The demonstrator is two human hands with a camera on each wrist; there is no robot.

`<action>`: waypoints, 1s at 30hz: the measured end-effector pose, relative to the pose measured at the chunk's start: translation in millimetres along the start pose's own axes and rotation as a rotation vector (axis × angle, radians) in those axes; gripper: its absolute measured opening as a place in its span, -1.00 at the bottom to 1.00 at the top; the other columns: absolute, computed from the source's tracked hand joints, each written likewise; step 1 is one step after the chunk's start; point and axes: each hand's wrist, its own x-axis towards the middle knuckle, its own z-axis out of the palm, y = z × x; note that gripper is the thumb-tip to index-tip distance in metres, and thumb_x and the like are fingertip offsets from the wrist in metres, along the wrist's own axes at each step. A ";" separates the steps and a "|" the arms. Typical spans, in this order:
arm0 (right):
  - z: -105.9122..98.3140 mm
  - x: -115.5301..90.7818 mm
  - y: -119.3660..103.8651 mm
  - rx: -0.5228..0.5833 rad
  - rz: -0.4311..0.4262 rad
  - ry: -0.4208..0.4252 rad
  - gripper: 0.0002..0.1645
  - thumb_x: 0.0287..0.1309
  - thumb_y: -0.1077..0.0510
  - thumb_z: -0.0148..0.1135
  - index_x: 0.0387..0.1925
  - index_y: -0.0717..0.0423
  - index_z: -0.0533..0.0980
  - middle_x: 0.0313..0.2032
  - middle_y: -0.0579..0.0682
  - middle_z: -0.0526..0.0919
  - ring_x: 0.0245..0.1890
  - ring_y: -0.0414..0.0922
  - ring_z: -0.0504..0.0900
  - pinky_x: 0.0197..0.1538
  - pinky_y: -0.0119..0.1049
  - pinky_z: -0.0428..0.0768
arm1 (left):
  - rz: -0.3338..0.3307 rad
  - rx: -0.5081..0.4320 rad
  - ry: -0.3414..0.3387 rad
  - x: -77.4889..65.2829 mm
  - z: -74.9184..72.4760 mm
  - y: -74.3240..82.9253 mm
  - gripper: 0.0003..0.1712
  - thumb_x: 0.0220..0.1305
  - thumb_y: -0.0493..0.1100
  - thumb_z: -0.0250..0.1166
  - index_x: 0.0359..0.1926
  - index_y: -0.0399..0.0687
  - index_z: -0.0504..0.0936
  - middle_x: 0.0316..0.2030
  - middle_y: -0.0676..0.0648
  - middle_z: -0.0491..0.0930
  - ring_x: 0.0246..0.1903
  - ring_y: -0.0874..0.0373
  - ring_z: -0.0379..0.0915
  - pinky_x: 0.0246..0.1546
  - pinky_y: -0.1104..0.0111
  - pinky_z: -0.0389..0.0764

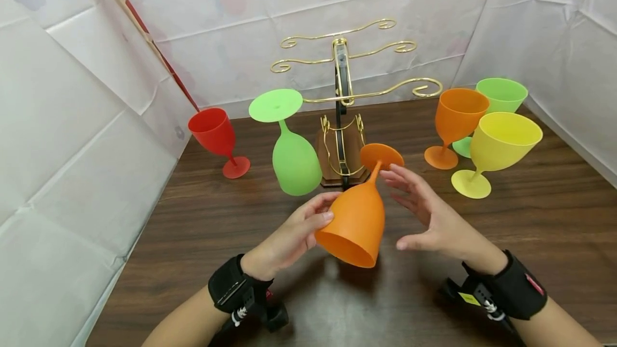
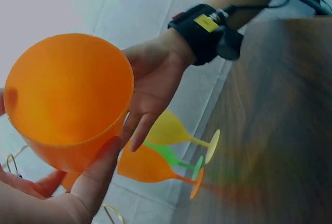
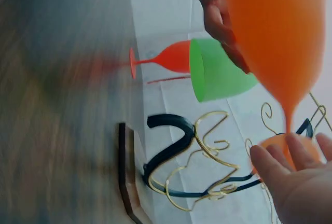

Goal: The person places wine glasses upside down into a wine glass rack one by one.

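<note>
My left hand (image 1: 301,229) grips an orange wine goblet (image 1: 359,213) by its bowl, thumb on the near side close to the rim. The goblet is tilted upside down, its mouth toward me and its foot up and away. Beside its stem, my right hand (image 1: 434,216) has its fingers spread, fingertips right at the foot (image 3: 306,143). Behind the goblet stands a gold wire rack (image 1: 343,76) with curled arms and a wooden base (image 1: 332,181). A green goblet (image 1: 295,162) hangs upside down from the rack's front left arm.
On the table (image 1: 193,261), a red goblet (image 1: 214,133) stands upright at the left. Upright at the right are another orange goblet (image 1: 455,122), a yellow goblet (image 1: 498,149) and a second green goblet (image 1: 503,95). White patterned sheets (image 1: 231,20) enclose the table's back and sides.
</note>
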 end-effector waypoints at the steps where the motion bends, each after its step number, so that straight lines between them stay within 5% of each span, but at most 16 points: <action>1: -1.5 -0.5 0.5 0.044 0.011 0.010 0.18 -0.07 0.30 0.44 0.44 0.16 -0.11 0.38 0.15 0.08 0.37 -0.10 0.11 0.30 -0.40 0.27 | 0.028 0.025 -0.006 -0.3 1.1 0.1 -0.27 0.27 -0.04 0.15 0.36 -0.23 0.12 0.06 -0.07 0.38 -0.10 0.16 0.48 -0.15 0.39 0.58; 8: 10.0 1.2 6.8 0.274 0.118 -0.007 -0.05 0.17 -0.05 0.26 0.37 0.28 -0.01 0.25 -0.05 0.31 0.22 -0.19 0.34 0.14 -0.34 0.48 | 0.307 0.298 0.020 -0.9 6.5 -3.0 -0.16 0.12 -0.10 0.37 0.35 -0.11 0.17 0.26 -0.12 0.26 0.10 0.00 0.36 -0.07 0.25 0.59; 16: 27.8 6.8 0.3 0.387 0.244 -0.057 -0.10 0.18 0.04 0.27 0.34 0.33 0.01 0.14 0.07 0.40 0.06 -0.07 0.47 0.08 -0.30 0.53 | 0.386 0.491 0.066 0.9 7.6 -8.2 -0.13 0.06 -0.11 0.43 0.35 0.12 0.18 0.28 0.02 0.27 0.15 0.05 0.35 -0.01 0.18 0.56; 20: 28.4 8.8 -3.8 0.319 0.251 -0.008 -0.10 0.13 0.15 0.31 0.33 0.35 0.02 0.13 0.11 0.39 0.03 -0.10 0.50 0.05 -0.29 0.56 | 0.412 0.500 0.040 3.3 5.4 -8.0 -0.11 0.08 -0.06 0.42 0.36 0.07 0.14 0.28 -0.01 0.25 0.18 0.03 0.31 0.08 0.20 0.49; 26: 26.1 12.5 -13.7 0.003 0.176 0.095 -0.06 -0.07 0.34 0.42 0.32 0.24 0.12 0.12 0.13 0.38 -0.01 -0.17 0.53 0.02 -0.37 0.56 | 0.407 0.506 0.025 6.8 -0.2 -8.2 0.02 0.03 0.16 0.40 0.40 0.01 0.07 0.29 -0.03 0.25 0.27 0.07 0.18 0.22 0.23 0.33; 30: 29.0 13.6 -18.3 -0.128 0.113 0.112 0.03 -0.18 0.35 0.49 0.33 0.13 0.15 0.15 0.08 0.38 0.05 -0.20 0.47 0.09 -0.46 0.47 | 0.391 0.543 0.027 10.0 -0.4 -9.6 0.07 -0.02 0.13 0.45 0.41 0.00 0.07 0.27 0.00 0.28 0.26 0.10 0.19 0.24 0.25 0.32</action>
